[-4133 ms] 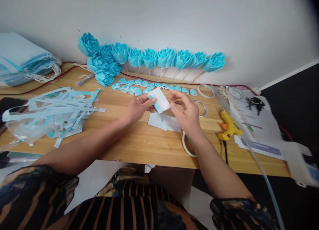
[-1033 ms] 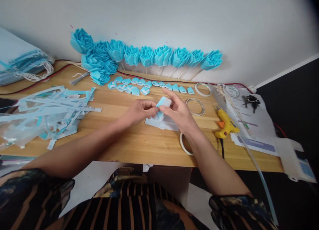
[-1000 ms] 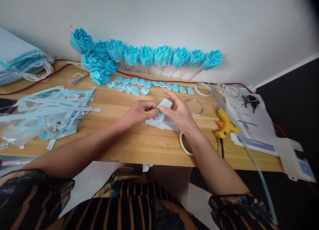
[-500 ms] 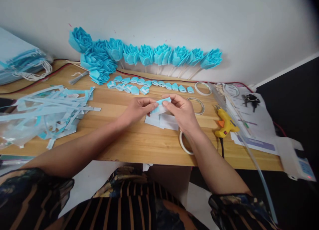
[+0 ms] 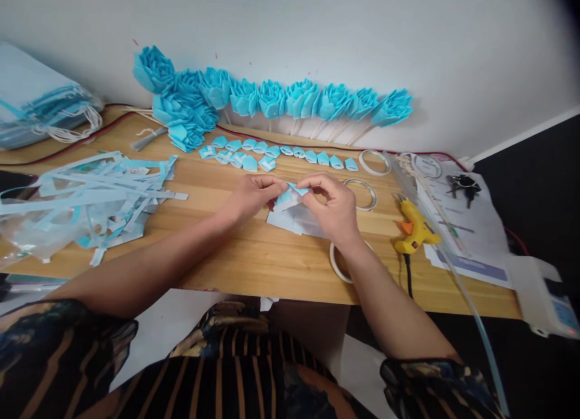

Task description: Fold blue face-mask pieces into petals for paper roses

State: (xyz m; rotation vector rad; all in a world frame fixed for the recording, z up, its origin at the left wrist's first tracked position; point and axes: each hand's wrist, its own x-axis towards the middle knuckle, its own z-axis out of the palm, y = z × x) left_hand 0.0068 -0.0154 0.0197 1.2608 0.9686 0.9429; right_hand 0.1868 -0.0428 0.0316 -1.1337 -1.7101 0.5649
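Note:
Between my two hands is a small piece of light-blue and white fabric [image 5: 290, 198], partly folded. My left hand [image 5: 254, 200] pinches its left side with thumb and fingers. On the right side, my right hand [image 5: 333, 206] grips its upper edge, where a fold shows. Below them lie flat whitish-blue pieces [image 5: 296, 222] on the table, partly covered by my right hand. Beyond my hands sit several small folded blue petals [image 5: 249, 163] in two rows. A roll of white tape [image 5: 339, 265] lies partly behind my right forearm.
Several blue fabric flowers [image 5: 301, 98] on sticks lean against the wall. Cut strips [image 5: 113, 192] are heaped at left, near a stack of blue-white sheets [image 5: 45, 113]. At right lie a yellow glue gun [image 5: 415, 230], more tape rolls [image 5: 375, 162], papers [image 5: 480, 225] and keys [image 5: 464, 186].
The piece in my hands was flatter before; its upper right part is now folded over. My right fingers have shifted at its edge. The whole view has moved slightly.

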